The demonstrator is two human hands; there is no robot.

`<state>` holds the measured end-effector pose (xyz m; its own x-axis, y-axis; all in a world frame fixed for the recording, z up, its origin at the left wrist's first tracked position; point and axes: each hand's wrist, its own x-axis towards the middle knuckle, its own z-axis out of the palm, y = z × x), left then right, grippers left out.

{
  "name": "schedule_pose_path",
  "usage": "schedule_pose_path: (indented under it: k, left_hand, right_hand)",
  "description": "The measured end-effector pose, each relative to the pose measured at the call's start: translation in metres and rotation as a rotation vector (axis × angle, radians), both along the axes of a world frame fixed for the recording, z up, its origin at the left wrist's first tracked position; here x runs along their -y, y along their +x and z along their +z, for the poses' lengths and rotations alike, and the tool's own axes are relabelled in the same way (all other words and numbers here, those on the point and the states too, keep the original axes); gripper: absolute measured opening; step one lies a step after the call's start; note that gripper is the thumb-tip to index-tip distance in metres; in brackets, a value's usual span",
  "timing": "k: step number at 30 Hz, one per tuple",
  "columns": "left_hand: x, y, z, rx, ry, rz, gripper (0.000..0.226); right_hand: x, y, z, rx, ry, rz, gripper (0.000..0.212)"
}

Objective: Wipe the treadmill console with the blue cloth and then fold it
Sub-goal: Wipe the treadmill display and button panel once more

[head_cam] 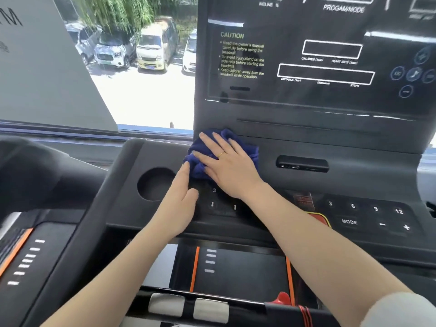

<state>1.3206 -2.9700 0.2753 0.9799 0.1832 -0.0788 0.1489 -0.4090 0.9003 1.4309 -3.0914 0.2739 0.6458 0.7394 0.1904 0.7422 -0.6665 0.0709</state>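
One blue cloth (223,156), bunched up on the treadmill console (330,142), just below the display panel (318,55) and right of the single round cup holder (157,184). Two hands at work. Right hand (230,166) flat on top of the cloth, fingers straight and spread, pressing down, a ring (221,154) on one finger. Left hand (182,197) beside the cup holder, fingers extended, fingertips touching the cloth's lower left edge; no clear grip there. Cloth mostly under the right palm, folds poking out above and left of the fingers. Four cars (155,47) parked outside the window, left of the display panel.
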Motion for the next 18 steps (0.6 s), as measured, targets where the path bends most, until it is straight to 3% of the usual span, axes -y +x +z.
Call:
schedule_pose_path:
  k: [8, 13, 15, 18]
  left_hand:
    - [0.024, 0.021, 0.008, 0.005, 0.382, -0.058, 0.059]
    - [0.034, 0.029, 0.008, -0.017, 0.564, -0.094, 0.061]
    - [0.039, 0.030, 0.010, 0.002, 0.575, -0.097, 0.063]
    - [0.048, 0.034, 0.013, 0.043, 0.579, -0.106, 0.064]
  right_hand:
    - [0.095, 0.015, -0.003, 0.171, 0.075, -0.219, 0.044]
    - [0.132, 0.001, -0.011, 0.173, 0.288, -0.528, 0.045]
    - [0.109, -0.001, -0.015, 0.168, 0.264, -0.480, 0.045]
    - [0.088, -0.001, -0.015, 0.151, 0.121, -0.232, 0.043]
